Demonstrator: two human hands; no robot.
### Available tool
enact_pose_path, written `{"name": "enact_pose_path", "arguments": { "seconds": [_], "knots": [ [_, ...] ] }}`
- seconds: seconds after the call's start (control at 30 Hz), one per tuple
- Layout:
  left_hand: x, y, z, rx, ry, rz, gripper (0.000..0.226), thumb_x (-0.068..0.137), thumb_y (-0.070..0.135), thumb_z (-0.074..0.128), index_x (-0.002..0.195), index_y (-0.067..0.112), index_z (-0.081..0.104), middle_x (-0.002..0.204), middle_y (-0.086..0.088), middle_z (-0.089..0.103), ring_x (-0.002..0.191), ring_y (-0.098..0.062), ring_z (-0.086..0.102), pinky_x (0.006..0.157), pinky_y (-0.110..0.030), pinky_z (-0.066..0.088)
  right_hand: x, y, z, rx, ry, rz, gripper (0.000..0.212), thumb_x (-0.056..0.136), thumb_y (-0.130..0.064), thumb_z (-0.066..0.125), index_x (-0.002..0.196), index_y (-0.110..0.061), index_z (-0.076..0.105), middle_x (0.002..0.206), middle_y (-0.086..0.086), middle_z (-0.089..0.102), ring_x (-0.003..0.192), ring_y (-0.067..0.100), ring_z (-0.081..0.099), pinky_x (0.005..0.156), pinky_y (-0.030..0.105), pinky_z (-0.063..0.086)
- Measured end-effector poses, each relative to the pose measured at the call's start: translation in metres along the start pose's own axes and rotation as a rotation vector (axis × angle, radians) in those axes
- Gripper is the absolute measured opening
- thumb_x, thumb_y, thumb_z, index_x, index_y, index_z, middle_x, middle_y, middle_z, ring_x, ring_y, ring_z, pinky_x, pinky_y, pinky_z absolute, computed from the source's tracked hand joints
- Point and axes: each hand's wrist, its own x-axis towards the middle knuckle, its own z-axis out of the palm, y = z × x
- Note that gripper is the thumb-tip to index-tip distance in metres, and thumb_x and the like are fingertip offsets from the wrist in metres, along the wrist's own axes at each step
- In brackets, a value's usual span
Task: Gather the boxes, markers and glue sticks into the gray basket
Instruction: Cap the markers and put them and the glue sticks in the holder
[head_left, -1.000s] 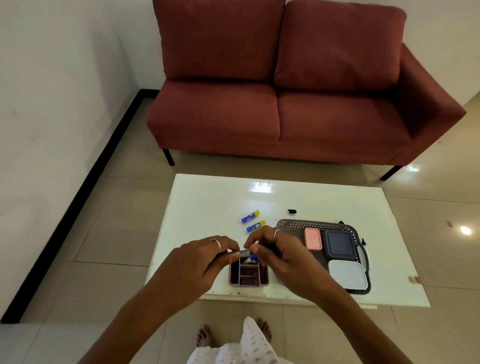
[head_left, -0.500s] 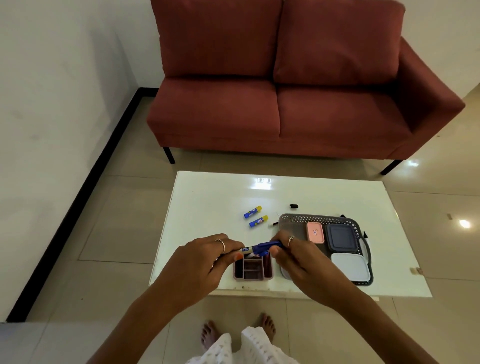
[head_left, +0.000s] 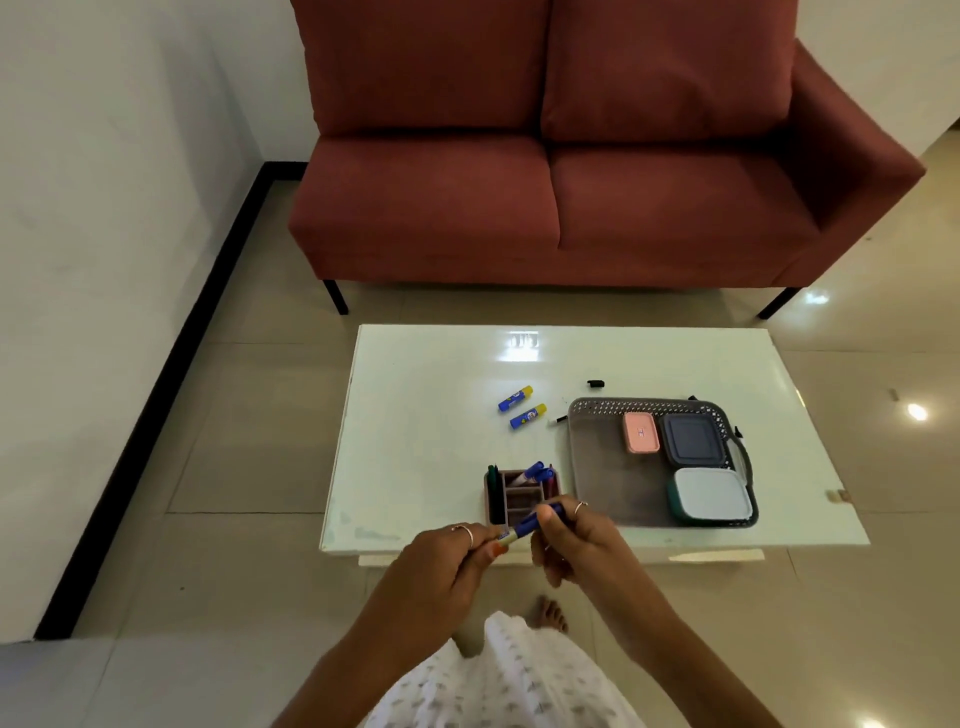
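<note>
Both my hands hold one blue marker (head_left: 535, 521) above the table's near edge: my left hand (head_left: 447, 566) pinches its lower end and my right hand (head_left: 574, 543) grips its blue upper part. Behind them a small pink organizer (head_left: 519, 496) holds several markers. The gray basket (head_left: 597, 467) lies to the right with a pink box (head_left: 641, 433), a dark box (head_left: 692, 439) and a white-lidded box (head_left: 712, 494) in it. Two blue-and-yellow glue sticks (head_left: 521, 408) lie on the white table (head_left: 415, 415).
A black cap (head_left: 596, 384) lies behind the basket, and a thin black item (head_left: 560, 419) sits by its left corner. A red sofa (head_left: 571, 156) stands beyond the table. A wall with black skirting runs on the left.
My hands have drawn back toward me from over the organizer to the table's near edge, still holding the blue marker between them. The organizer's markers now show.
</note>
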Motion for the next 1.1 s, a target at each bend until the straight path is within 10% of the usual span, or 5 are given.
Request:
{"name": "enact_pose_path", "arguments": {
  "seconds": [0.17,0.5,0.67,0.83,1.1],
  "knots": [
    [0.008,-0.024,0.024,-0.013,-0.109,-0.079,0.023,0.099,0.028,0.043,0.099,0.02,0.065,0.069,0.008,0.055,0.058,-0.004,0.046,0.058,-0.019,0.038,0.009,0.028,0.016,0.415,0.161,0.219,0.026,0.097,-0.02,0.047,0.083,-0.004,0.064,0.07,0.008,0.061,0.058,0.014,0.048,0.058,0.026,0.043],
    [0.031,-0.101,0.027,0.048,-0.246,-0.459,0.014,0.096,0.023,0.046,0.103,0.02,0.059,0.102,0.002,0.062,0.09,-0.01,0.054,0.085,-0.026,0.046,0.085,0.043,-0.017,-0.111,0.338,0.076,0.017,0.099,-0.012,0.043,0.084,-0.01,0.053,0.079,0.013,0.061,0.058,0.009,0.059,0.058,0.02,0.053],
    [0.053,-0.121,0.021,0.011,-0.131,-0.557,0.016,0.096,0.019,0.049,0.102,0.016,0.063,0.096,-0.001,0.064,0.081,-0.016,0.058,0.079,-0.026,0.045,0.16,0.083,-0.017,-0.437,0.216,0.086,0.015,0.094,-0.006,0.042,0.097,-0.005,0.056,0.091,0.016,0.065,0.082,0.034,0.063,0.078,0.047,0.052],
    [0.086,-0.12,0.028,-0.066,-0.048,-0.608,0.02,0.096,0.019,0.05,0.11,0.012,0.063,0.099,0.002,0.06,0.083,-0.019,0.059,0.079,-0.025,0.042,0.205,0.096,-0.009,-0.687,0.095,0.148,0.018,0.092,0.003,0.039,0.103,-0.002,0.052,0.094,0.017,0.067,0.08,0.03,0.06,0.06,0.026,0.037],
    [0.112,-0.125,0.042,-0.093,-0.04,-0.687,0.02,0.096,0.021,0.05,0.111,0.016,0.063,0.1,0.004,0.062,0.086,-0.019,0.061,0.079,-0.024,0.042,0.244,0.13,-0.002,-0.748,-0.118,0.283,0.03,0.093,-0.002,0.04,0.121,0.0,0.048,0.119,0.022,0.057,0.109,0.037,0.056,0.089,0.04,0.045]
  ]
}}
